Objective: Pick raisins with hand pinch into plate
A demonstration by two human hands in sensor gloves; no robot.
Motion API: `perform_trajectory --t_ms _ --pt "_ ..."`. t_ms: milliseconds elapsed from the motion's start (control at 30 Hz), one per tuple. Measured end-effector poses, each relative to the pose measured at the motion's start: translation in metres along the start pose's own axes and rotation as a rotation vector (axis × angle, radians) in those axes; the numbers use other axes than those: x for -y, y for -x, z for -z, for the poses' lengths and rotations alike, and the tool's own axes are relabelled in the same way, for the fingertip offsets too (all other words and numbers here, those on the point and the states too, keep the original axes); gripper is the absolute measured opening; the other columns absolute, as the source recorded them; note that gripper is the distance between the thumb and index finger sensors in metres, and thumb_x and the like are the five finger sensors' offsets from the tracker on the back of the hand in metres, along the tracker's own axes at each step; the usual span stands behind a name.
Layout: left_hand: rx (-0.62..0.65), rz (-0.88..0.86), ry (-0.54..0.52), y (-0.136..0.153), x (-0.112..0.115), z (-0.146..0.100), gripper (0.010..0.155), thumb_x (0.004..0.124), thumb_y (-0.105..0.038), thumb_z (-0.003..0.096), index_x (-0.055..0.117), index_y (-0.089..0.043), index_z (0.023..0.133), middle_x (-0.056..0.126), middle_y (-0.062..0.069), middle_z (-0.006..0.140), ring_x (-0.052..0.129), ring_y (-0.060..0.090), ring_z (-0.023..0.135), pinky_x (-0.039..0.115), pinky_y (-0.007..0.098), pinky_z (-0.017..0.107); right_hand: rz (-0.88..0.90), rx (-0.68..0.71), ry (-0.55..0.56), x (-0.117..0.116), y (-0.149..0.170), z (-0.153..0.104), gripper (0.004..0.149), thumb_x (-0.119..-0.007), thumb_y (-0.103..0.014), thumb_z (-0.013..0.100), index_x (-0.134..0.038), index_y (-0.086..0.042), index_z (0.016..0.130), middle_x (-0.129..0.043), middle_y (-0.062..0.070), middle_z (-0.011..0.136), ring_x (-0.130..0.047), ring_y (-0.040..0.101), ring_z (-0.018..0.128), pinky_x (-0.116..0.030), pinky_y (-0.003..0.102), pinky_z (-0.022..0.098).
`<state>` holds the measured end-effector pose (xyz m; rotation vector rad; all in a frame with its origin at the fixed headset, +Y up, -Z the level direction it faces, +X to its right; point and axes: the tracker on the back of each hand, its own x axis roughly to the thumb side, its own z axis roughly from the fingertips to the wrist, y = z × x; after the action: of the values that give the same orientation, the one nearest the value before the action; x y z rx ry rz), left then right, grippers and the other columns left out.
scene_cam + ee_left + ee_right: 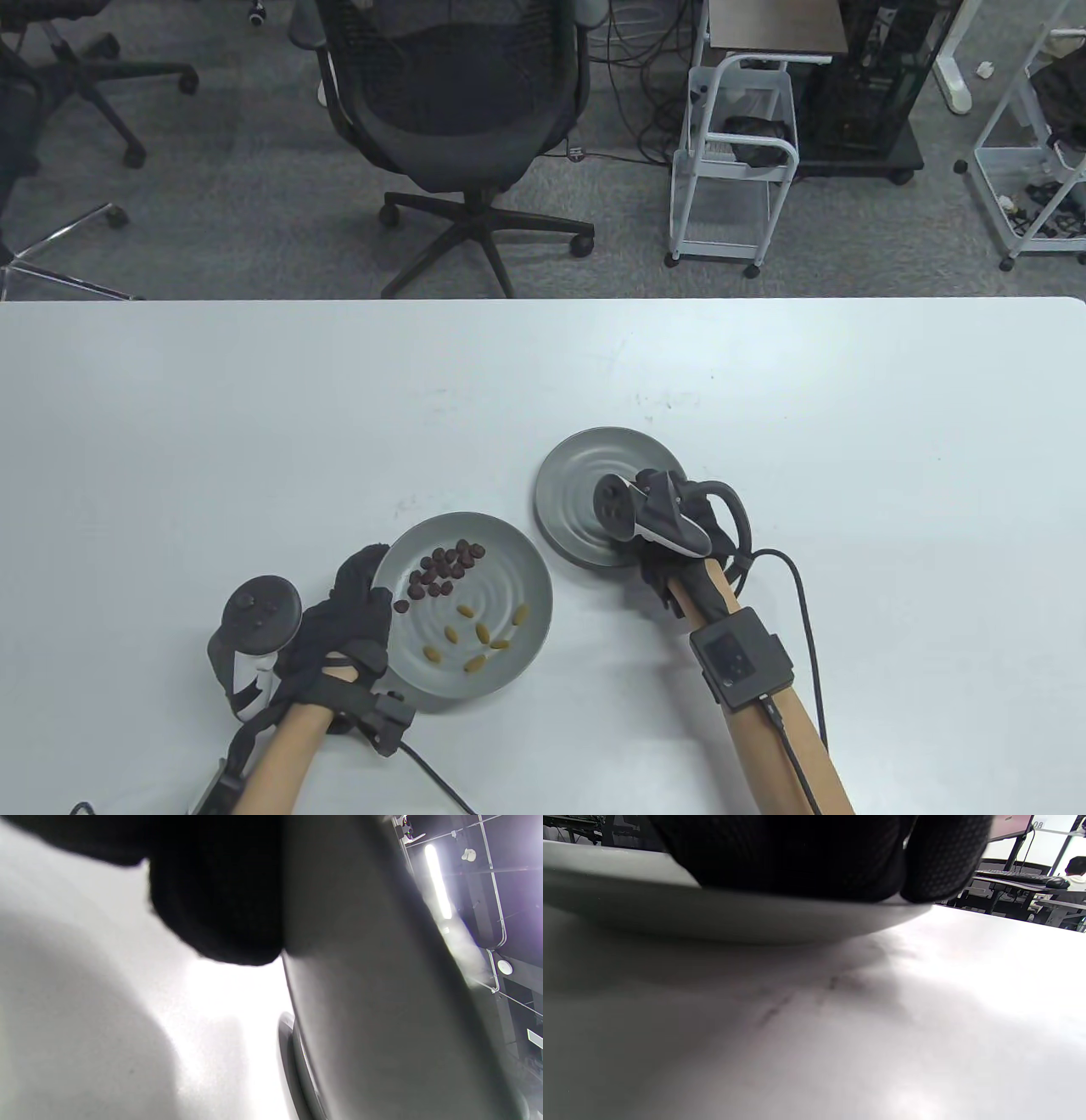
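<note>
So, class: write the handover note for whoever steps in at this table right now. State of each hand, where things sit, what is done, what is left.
Left hand: holds the near plate by its left rim.
Right hand: rests on the far plate at its near right edge; whether its grip is closed is hidden under the tracker.
Dark raisins and yellow pieces all lie in the near plate.
Done: nothing shows in the visible part of the far plate.
Left: pinch the raisins across.
</note>
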<state>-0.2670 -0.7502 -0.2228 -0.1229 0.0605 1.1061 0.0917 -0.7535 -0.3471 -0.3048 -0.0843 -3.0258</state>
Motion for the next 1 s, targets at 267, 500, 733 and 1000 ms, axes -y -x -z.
perform_trajectory --t_ms 267,500,733,1000 --pt "-0.001 -0.002 0.001 0.000 0.000 0.000 0.060 0.069 -0.030 0.0480 0.056 -0.018 0.106 0.090 0.013 0.077 0.106 0.019 0.018 0.091 0.033 0.007 0.038 -0.001 0.057 0.027 -0.006 -0.009 0.049 -0.081 -0.040 0.050 -0.080 -0.016 0.094 -0.084 0.010 0.080 -0.088 0.028 0.057 -0.075 0.057 0.060" --pt "0.001 -0.004 0.003 0.000 0.000 0.000 0.060 0.069 -0.031 0.0480 0.056 -0.018 0.106 0.090 0.013 0.077 0.106 0.019 0.018 0.091 0.033 0.007 0.136 0.187 0.155 0.093 -0.044 -0.043 0.049 -0.081 -0.040 0.051 -0.081 -0.016 0.094 -0.084 0.010 0.081 -0.089 0.030 0.058 -0.074 0.058 0.061" --pt "-0.002 0.000 0.008 0.001 0.000 0.000 0.060 0.069 -0.031 0.0480 0.056 -0.018 0.106 0.090 0.013 0.077 0.106 0.019 0.018 0.091 0.032 0.007 0.021 0.456 0.027 0.119 -0.105 -0.086 0.052 -0.083 -0.041 0.052 -0.078 -0.019 0.098 -0.081 0.010 0.089 -0.087 0.031 0.067 -0.069 0.061 0.067" --pt "-0.004 0.004 0.017 0.001 0.000 0.000 0.060 0.069 -0.031 0.0481 0.056 -0.018 0.106 0.090 0.012 0.077 0.106 0.019 0.018 0.091 0.032 0.007 -0.169 0.485 -0.131 0.099 -0.141 -0.095 0.059 -0.089 -0.041 0.049 -0.073 -0.020 0.103 -0.071 0.013 0.099 -0.081 0.033 0.077 -0.064 0.062 0.071"
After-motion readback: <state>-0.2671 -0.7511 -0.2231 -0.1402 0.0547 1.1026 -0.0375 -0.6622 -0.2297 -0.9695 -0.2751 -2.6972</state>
